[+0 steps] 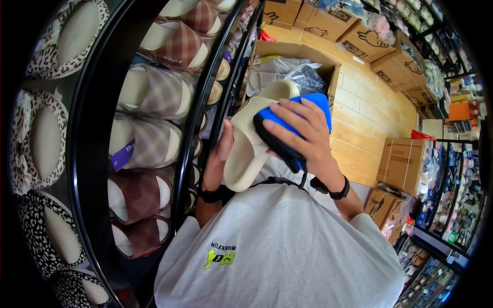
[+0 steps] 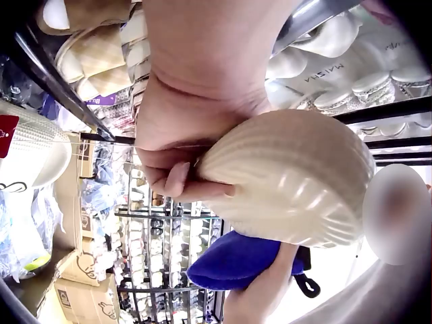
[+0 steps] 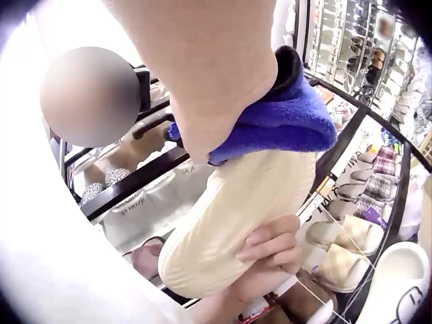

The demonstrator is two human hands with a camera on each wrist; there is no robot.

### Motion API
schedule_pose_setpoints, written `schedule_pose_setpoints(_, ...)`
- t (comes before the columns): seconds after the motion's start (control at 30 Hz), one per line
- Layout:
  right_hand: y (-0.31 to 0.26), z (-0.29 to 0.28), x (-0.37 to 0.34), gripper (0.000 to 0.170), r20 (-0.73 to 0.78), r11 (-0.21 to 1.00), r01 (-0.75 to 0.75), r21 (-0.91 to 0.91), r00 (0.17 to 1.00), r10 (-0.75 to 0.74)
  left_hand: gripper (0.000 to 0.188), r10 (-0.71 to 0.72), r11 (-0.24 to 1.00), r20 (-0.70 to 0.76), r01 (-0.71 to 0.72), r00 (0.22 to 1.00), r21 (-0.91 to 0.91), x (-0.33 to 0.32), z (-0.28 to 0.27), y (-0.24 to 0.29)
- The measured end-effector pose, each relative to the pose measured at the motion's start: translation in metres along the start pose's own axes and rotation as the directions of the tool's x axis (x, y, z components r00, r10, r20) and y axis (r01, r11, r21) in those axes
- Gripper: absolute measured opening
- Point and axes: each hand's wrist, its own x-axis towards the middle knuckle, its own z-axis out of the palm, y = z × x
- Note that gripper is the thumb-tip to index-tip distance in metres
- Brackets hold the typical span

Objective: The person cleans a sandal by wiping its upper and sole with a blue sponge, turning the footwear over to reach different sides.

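My left hand holds a cream slipper with a waffle-like textured surface, tilted in front of my chest. In the left wrist view, its fingers curl against the slipper's pale ribbed underside. My right hand grips a blue plush pad with black edging and a black loop. The pad lies against the slipper's upper and covers part of it. From the right wrist, the blue pad wraps over one end of the slipper, while the left fingers support its underside.
A black-framed rack of checked and leopard-print slippers stands close on my left. Ahead is an open carton with plastic-bagged slippers. More cartons line the floor, and shelves of footwear run along the right.
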Motion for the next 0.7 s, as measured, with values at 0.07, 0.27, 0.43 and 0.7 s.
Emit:
schedule_pose_setpoints(0.07,0.004,0.003,0.0,0.057,-0.026,0.999,-0.043,0.001,0.999,0.043,0.122,-0.022,0.995,-0.073,0.029,0.997,0.095,-0.002,0.007,0.004)
schedule_pose_setpoints(0.27,-0.011,0.013,-0.009,0.049,0.003,0.995,0.087,0.046,0.996,-0.087,0.122,-0.037,0.981,-0.154,0.065,0.987,0.183,-0.002,0.014,0.008)
schedule_pose_setpoints(0.43,-0.007,0.011,-0.003,0.05,0.013,0.997,0.069,0.044,0.998,-0.069,0.122,-0.032,0.967,-0.204,0.082,0.978,0.242,-0.001,0.02,0.009)
schedule_pose_setpoints(0.7,-0.016,0.017,-0.003,0.051,0.002,0.997,0.07,0.04,0.998,-0.07,0.118,0.024,0.957,-0.123,0.012,0.992,0.288,0.003,0.011,0.012)
